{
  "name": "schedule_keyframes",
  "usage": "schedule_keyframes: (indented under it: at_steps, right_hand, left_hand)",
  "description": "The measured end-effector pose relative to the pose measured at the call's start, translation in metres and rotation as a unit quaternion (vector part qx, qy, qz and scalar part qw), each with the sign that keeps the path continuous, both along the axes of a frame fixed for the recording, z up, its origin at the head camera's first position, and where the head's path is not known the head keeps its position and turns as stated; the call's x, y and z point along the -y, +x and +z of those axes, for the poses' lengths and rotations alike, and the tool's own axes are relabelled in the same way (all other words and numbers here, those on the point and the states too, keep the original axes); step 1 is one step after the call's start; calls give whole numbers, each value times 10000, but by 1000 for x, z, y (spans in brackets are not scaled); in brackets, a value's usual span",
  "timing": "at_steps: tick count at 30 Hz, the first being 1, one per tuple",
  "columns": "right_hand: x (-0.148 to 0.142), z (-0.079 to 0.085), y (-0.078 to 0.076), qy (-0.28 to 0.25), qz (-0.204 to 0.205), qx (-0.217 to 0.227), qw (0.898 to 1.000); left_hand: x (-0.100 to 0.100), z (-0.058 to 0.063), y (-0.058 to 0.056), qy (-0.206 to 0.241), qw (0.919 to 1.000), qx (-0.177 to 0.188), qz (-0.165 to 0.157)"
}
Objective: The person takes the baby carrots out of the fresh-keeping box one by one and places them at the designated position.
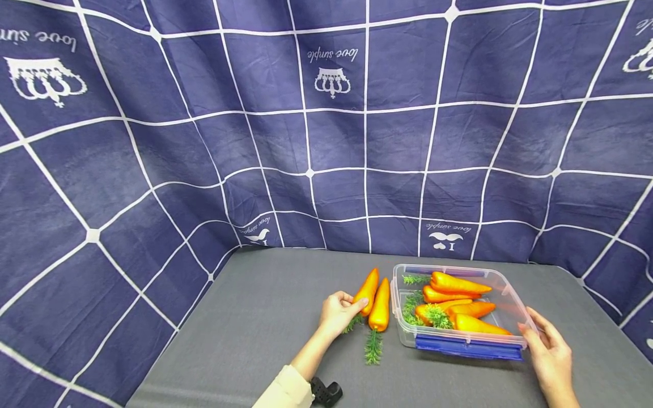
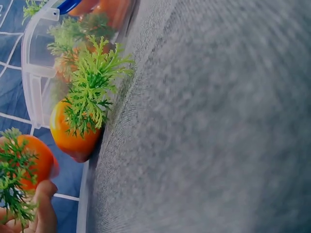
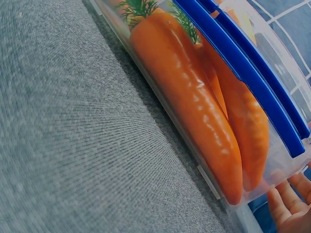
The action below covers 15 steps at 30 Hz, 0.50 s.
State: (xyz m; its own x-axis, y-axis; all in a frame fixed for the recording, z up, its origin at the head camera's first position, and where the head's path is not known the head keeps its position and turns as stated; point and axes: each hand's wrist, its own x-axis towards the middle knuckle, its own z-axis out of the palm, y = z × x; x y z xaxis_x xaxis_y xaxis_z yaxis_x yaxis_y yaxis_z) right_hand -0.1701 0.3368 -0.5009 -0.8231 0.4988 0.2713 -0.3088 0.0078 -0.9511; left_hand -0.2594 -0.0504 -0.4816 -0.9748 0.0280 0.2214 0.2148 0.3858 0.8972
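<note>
My left hand (image 1: 336, 313) pinches an orange carrot (image 1: 368, 288) between thumb and fingers, its green leaves hanging below the hand. In the left wrist view this held carrot (image 2: 36, 160) is raised above the tabletop. Beside it a second carrot (image 1: 380, 309) lies on the table, tip pointing away, its leaves (image 1: 373, 347) towards me. To the right stands a clear plastic box (image 1: 405, 335) with a blue latch strip (image 1: 468, 347), and several carrots (image 1: 471, 309) lie inside. My right hand (image 1: 552, 350) holds the box's right side, thumb over the rim and fingers against the outer wall.
A grey cloth-covered table (image 1: 245, 317) carries everything. Behind and at the sides hangs a blue curtain (image 1: 336, 141) with white grid lines. Near my left wrist is a small black strap-like device (image 1: 326, 392).
</note>
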Motion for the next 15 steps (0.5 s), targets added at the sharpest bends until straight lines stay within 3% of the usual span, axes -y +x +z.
schedule_keyframes:
  at_steps: [15]
  right_hand:
    - [0,1,0,-40,4,-165,9999]
  left_hand:
    - [-2,-7,8,-918,9952,2,332]
